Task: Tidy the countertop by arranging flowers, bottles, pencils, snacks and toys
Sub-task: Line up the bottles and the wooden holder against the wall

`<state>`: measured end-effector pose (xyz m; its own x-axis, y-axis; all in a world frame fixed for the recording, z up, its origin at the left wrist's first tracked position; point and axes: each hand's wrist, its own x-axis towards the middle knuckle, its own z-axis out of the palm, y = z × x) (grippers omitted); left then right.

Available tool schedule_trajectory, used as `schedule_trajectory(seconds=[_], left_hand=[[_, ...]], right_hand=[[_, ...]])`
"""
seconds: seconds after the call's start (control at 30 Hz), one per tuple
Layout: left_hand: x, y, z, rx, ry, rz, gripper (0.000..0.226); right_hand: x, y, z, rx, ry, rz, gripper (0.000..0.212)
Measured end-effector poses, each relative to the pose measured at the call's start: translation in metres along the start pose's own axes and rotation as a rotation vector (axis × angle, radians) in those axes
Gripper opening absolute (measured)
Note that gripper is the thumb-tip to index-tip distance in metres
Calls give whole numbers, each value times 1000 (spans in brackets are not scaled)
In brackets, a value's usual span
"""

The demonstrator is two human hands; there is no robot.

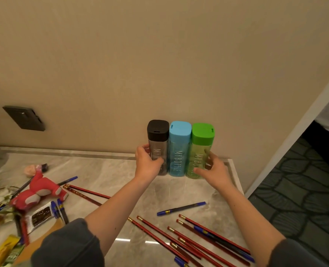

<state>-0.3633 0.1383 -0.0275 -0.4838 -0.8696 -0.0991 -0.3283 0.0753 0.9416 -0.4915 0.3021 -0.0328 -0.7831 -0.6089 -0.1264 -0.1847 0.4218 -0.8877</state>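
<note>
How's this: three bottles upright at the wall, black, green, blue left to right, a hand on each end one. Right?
Order is wrong: the head view shows black bottle, blue bottle, green bottle. Left hand and right hand do hold the end ones.

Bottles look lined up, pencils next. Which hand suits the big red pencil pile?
Likely right: the red pencils lie by the right forearm; right hand holds the green bottle, left hand the black bottle.
</note>
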Motion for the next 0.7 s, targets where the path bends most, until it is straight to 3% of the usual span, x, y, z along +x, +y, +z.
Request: schedule_trajectory(seconds=[0.6,0.7], left_hand=[[6,-6,-22,21,34,-36,64],[2,-5,-26,1,23,-81,74]], right_hand=[[5,-6,28,-38,3,-38,81],[0,-5,28,-26,-12,-13,98]])
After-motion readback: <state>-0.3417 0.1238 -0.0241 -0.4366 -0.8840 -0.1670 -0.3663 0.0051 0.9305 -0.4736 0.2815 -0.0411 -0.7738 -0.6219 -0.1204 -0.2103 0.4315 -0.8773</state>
